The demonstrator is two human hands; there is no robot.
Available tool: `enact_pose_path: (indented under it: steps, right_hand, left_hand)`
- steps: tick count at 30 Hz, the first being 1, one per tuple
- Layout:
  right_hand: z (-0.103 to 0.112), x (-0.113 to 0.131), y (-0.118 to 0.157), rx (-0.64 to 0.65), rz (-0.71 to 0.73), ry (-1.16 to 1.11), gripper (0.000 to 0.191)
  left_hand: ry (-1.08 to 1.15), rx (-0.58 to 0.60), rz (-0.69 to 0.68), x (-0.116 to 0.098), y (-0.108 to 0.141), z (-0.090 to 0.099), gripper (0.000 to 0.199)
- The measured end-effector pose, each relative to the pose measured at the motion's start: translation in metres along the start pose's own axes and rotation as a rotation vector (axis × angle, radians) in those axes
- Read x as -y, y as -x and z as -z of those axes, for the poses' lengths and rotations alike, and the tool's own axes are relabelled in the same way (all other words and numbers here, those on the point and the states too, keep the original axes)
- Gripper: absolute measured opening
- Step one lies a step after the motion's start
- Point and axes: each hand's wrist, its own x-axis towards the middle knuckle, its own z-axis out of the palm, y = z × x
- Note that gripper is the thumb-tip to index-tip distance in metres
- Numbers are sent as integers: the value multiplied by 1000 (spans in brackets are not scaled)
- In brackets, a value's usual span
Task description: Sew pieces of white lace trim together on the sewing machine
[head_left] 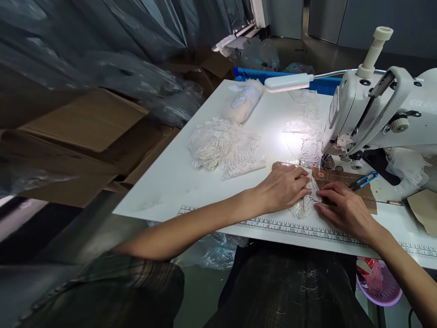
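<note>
A strip of white lace (303, 207) lies on the sewing table just in front of the needle of a white sewing machine (346, 107). My left hand (285, 187) rests over it from the left, with curled fingers gripping the lace; part of the strip is hidden under them. From the right, my right hand (346, 209) pinches the lace's edge between thumb and fingers. Brown tape (368, 195) covers the machine bed beneath the work. Blue thread snips (365, 181) lie just beyond my right hand. More lace (309, 130) trails behind the needle.
Gathered lace (221, 146) and a wrapped bundle (247, 98) sit on the left of the table (164, 182). A lamp (288, 83) reaches over from the machine. Cardboard boxes (85, 118) stand at left. A purple basket (385, 291) is below the front edge.
</note>
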Motion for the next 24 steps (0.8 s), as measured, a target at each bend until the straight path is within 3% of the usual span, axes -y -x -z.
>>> enact_pose_path:
  steps: [2, 5, 10, 13, 17, 21, 24]
  right_hand:
    - [-3, -5, -5, -5, -21, 65, 29]
    - [-2, -17, -16, -86, -138, 16, 27]
    - [6, -26, -28, -107, -412, -224, 28]
    - [7, -25, -29, -66, -504, -273, 36]
    - [3, -23, -29, -74, -540, -298, 40]
    - [-3, -13, -25, -197, -421, -300, 35]
    - [-10, -2, -19, -191, -261, -213, 31]
  left_hand:
    - [-39, 51, -20, 7, -10, -10, 28]
    - [-40, 94, -110, 37, -27, -19, 36]
    - [78, 41, -293, 81, -36, -12, 37]
    - [141, -132, -287, 77, -30, -11, 33]
    - [169, -326, -250, 55, -28, -16, 24]
    - [222, -288, -273, 42, -30, -15, 25]
    - [362, -230, -252, 40, -27, -13, 23]
